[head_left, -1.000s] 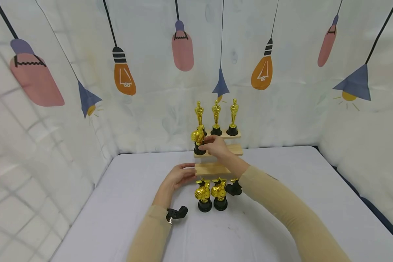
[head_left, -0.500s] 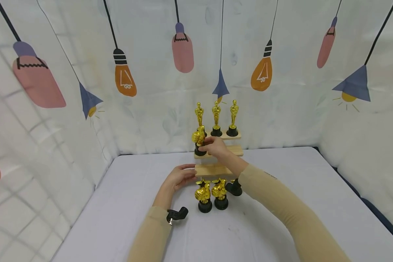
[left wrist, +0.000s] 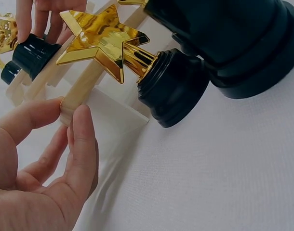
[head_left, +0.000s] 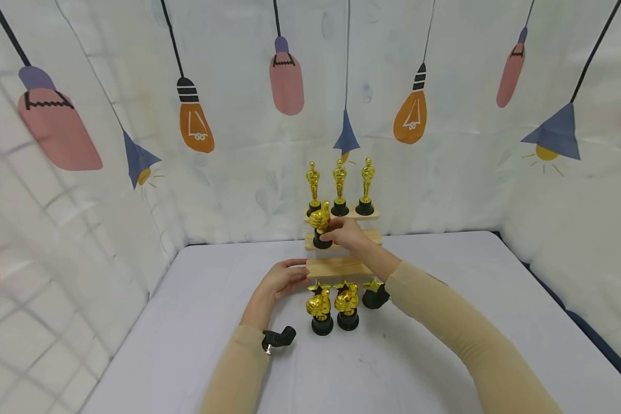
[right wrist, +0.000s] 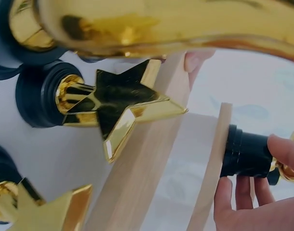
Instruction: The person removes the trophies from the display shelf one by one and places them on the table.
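My right hand [head_left: 348, 234] holds a gold thumbs-up trophy [head_left: 319, 219] by its black base [right wrist: 248, 153]. In the right wrist view that base meets the middle step [right wrist: 212, 178] of a tiered wooden stand, near the step's left end in the head view. Lower down, my left hand [head_left: 282, 278] pinches the left end of the stand's lowest step [head_left: 336, 268] between thumb and fingers, as the left wrist view shows. Three gold figure trophies [head_left: 340, 183] stand upright in a row on the top step.
Two more thumbs-up trophies [head_left: 321, 307] stand on the white tablecloth [head_left: 393, 368] before the stand. Close behind them are star trophies [left wrist: 106, 41], one [head_left: 375, 294] beside my right sleeve. A curtain printed with lamps [head_left: 238, 190] hangs behind the table.
My right hand has shifted the thumbs-up trophy slightly to the right along the middle step. The left hand keeps its place on the lowest step.
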A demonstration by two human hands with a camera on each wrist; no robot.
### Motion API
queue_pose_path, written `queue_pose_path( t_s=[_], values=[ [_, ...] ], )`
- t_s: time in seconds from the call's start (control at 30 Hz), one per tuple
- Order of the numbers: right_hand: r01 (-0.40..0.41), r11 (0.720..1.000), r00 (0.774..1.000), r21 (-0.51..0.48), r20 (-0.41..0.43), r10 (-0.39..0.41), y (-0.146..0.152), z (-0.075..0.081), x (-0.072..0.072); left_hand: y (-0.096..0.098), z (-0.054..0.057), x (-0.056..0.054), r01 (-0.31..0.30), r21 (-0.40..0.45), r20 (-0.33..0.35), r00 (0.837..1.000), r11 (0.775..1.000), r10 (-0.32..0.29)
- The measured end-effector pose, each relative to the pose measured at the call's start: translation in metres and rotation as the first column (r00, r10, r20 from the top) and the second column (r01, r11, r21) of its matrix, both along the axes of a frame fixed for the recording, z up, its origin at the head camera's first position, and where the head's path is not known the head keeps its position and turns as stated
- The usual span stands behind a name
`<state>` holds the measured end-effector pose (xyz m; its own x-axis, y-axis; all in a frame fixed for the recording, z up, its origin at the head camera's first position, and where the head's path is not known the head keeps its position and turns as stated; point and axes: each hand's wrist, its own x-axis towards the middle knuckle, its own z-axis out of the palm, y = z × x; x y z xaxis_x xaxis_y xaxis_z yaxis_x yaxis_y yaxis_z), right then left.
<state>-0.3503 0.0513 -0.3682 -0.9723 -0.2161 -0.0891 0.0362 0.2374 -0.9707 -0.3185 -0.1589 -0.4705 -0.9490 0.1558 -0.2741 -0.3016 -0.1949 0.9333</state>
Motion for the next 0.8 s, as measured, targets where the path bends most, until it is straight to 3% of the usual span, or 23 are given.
queue_pose_path(
  t_s=[0.5, 0.8],
  values=[
    [-0.052, 0.999, 0.998, -0.001, -0.025, 0.052, 0.023, 0.001, 0.009, -0.001, -0.004, -0.002, 0.000, 0.001, -0.010, 1.000, 1.000, 0.000],
    [-0.072, 0.997, 0.996, -0.007, -0.044, 0.072, 0.034, 0.009, 0.024, -0.001, -0.004, -0.002, -0.002, -0.006, -0.017, 1.000, 1.000, 0.001]
  ],
)
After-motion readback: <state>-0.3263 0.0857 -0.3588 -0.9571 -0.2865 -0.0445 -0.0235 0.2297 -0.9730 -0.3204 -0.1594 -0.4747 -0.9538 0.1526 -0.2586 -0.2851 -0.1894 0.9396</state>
